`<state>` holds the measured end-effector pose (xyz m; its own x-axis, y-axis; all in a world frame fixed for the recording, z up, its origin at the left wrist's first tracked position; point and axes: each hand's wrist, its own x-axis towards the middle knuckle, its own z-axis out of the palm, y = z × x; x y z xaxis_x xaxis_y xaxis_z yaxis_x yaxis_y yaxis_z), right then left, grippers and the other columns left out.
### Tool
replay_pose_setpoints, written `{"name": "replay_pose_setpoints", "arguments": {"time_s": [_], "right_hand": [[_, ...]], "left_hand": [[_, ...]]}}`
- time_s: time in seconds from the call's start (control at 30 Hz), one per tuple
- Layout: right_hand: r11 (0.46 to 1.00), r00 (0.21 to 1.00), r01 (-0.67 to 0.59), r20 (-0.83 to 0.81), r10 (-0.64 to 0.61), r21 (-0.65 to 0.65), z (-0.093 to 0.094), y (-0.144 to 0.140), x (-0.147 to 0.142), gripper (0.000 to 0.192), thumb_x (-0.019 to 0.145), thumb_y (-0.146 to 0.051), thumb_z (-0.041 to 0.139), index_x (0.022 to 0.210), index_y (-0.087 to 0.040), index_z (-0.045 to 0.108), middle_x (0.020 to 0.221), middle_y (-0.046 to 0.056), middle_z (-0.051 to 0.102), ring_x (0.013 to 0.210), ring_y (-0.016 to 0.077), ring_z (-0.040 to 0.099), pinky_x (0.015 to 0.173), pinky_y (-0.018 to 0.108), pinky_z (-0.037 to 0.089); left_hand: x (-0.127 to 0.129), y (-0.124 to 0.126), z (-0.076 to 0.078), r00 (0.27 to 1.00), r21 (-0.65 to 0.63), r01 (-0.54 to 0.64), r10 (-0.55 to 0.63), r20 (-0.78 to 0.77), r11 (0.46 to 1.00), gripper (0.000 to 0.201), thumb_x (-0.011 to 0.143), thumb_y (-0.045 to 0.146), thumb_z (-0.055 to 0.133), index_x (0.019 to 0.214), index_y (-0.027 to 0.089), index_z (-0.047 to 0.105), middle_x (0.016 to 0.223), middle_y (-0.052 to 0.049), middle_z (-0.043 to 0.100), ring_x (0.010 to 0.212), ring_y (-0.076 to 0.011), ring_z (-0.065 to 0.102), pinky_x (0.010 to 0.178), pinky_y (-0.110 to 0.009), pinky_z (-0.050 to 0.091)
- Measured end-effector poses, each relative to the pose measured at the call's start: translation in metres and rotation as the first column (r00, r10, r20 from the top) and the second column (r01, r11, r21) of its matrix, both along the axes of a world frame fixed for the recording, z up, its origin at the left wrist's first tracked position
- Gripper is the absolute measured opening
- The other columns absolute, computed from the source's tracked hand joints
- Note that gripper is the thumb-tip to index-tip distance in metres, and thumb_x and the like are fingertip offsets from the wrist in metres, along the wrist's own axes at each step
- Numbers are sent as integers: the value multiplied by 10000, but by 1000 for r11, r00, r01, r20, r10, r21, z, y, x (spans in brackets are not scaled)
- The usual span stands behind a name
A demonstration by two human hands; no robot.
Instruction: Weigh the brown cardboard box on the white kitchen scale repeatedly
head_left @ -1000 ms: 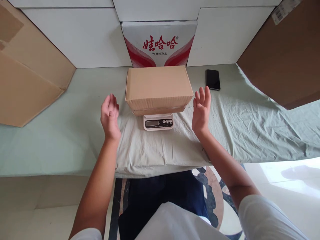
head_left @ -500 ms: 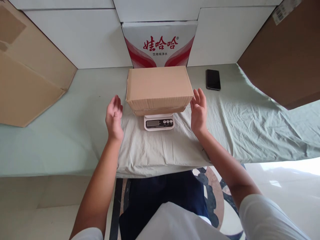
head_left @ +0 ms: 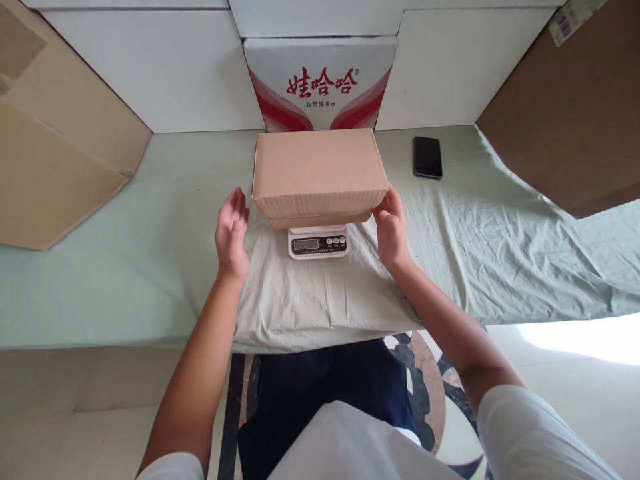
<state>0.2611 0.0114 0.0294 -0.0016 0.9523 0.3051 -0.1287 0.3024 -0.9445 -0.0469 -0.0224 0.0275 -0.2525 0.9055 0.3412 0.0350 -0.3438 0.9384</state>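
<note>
1. Cardboard box [head_left: 319, 172], closed and plain brown, sits on a small white kitchen scale [head_left: 319, 242] in the middle of the table, straight in front of me.
2. Nearest to me is the front edge of the table, where the pale green cloth [head_left: 500, 247] hangs down a little; below it I see my dark trousers and a patterned floor.
3. My left hand [head_left: 231, 233] is open with fingers apart, palm turned to the box, just beside its left end but not touching it.
4. My right hand [head_left: 391, 230] is also open, and its fingers [head_left: 384, 203] touch the lower right corner of the box; it is not clamped on it.
5. The cloth is wrinkled, most of all on the right side and around the scale.
6. Farther right, a black phone [head_left: 427, 157] lies flat on the cloth, well apart from the box.
7. Behind the box stands a white carton with red print [head_left: 320, 83] against white panels.
8. Big brown cartons [head_left: 55, 147] lean at both sides of the table.
</note>
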Motion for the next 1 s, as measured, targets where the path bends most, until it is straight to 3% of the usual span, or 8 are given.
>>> {"name": "replay_pose_setpoints", "arguments": {"time_s": [0.27, 0.47, 0.8, 1.0], "right_hand": [[999, 999, -28, 38, 27, 37, 5, -3, -3, 638, 838, -703, 560, 1400, -404, 519, 1537, -6, 571, 1475, 324, 496, 1226, 551, 450], [999, 999, -32, 17, 31, 37, 1, -1, -4, 621, 826, -679, 595, 1367, -376, 555, 1501, 2, 603, 1458, 343, 501, 1232, 584, 434], [997, 999, -37, -8, 37, 62, 2, -1, -6, 545, 861, -601, 596, 1347, -357, 569, 1487, 22, 605, 1446, 340, 506, 1254, 589, 399], [998, 999, -19, 28, 18, 54, 3, -1, -7, 605, 838, -671, 592, 1348, -347, 564, 1494, 36, 595, 1436, 354, 502, 1241, 600, 414]], "left_hand": [[2, 1, -2, 1000, 1, 31, -31, 0, 1000, 626, 888, 670, 610, 1452, 398, 578, 1666, -3, 463, 1610, -286, 323, 1336, -465, 274], [1, 4, -6, 997, 7, 60, -60, -43, 998, 720, 843, 728, 624, 1468, 375, 566, 1642, -18, 500, 1582, -301, 382, 1325, -475, 305], [3, 7, -14, 991, 66, 117, -112, -74, 991, 658, 907, 672, 589, 1477, 346, 556, 1601, -56, 547, 1553, -315, 430, 1308, -505, 334], [6, 8, -17, 986, 66, 142, -136, -94, 988, 679, 918, 665, 578, 1489, 298, 544, 1598, -95, 548, 1540, -324, 449, 1294, -506, 355]]}}
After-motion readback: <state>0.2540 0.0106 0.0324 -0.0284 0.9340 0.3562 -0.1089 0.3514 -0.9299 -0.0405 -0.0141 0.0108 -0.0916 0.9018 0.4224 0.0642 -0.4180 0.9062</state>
